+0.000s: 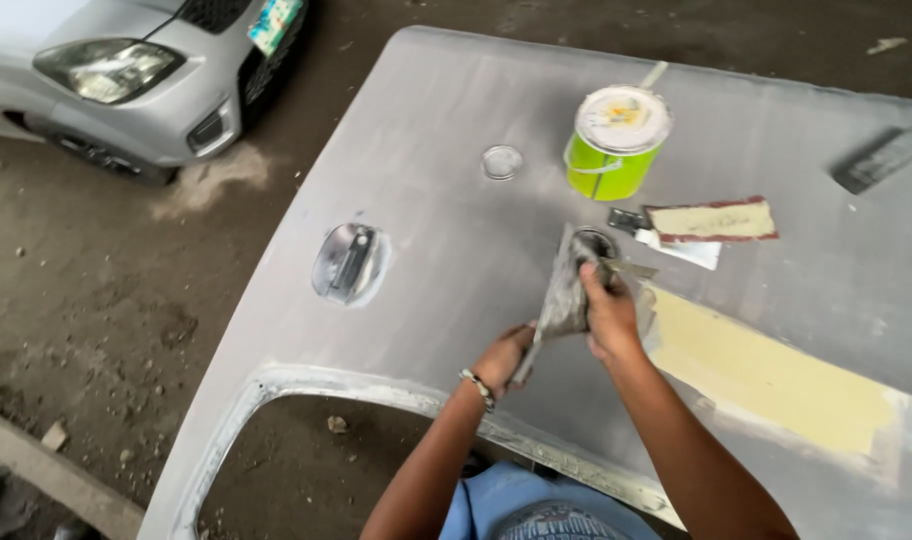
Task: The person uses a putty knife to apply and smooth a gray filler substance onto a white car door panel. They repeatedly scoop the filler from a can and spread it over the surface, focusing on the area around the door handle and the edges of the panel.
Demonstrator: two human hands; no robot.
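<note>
Grey sanded car panel (446, 240) carries everything; the left hand (503, 357) grips the lower end of a flat spreader board (564, 295), the right hand (610, 315) clamps its upper edge. Keep it level, wiping evenly.

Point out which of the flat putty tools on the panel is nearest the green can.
The small dark-handled putty knife, lying just below the green can. The cream-coated spreader board lies to its right, and the dark sanding block sits far off by the panel's edge.
</note>
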